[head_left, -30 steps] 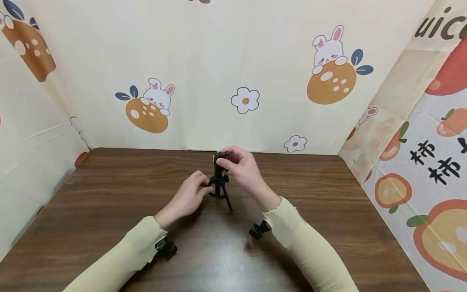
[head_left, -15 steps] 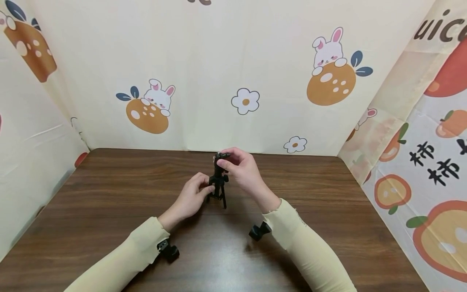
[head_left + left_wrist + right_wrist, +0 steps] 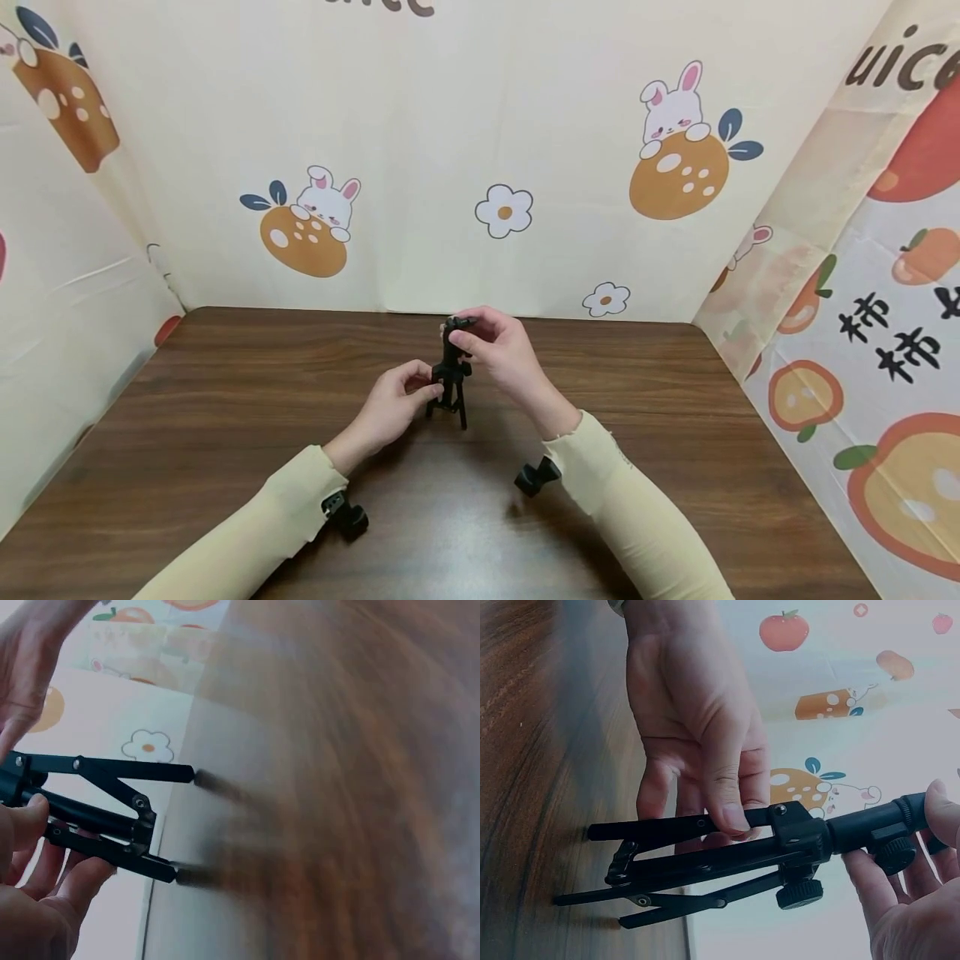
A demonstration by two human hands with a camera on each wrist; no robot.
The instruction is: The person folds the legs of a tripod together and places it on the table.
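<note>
A small black tripod [image 3: 452, 367] stands upright near the back of the table, its legs spread a little. My right hand [image 3: 504, 350] grips the top of its column, thumb in front, and partly covers the head. At the tripod's left side my left hand [image 3: 390, 407] pinches one leg between thumb and fingers. The right wrist view shows the left thumb [image 3: 724, 787] on that leg [image 3: 675, 826], near its hinge, and two ribbed knobs, one of them a lower knob [image 3: 800, 894]. In the left wrist view, the leg tips come right down to the tabletop.
The brown wood-grain table [image 3: 225, 383] ends at a pale printed cloth [image 3: 420, 167] close behind the tripod. Printed side cloths [image 3: 892, 333] flank it. Black wrist cameras hang under both cuffs, such as the left wrist camera [image 3: 347, 517].
The tripod leg that slanted out to the right has come inward, and the legs now point more steeply down. My left hand has shifted slightly right, while my right hand keeps its grip on top.
</note>
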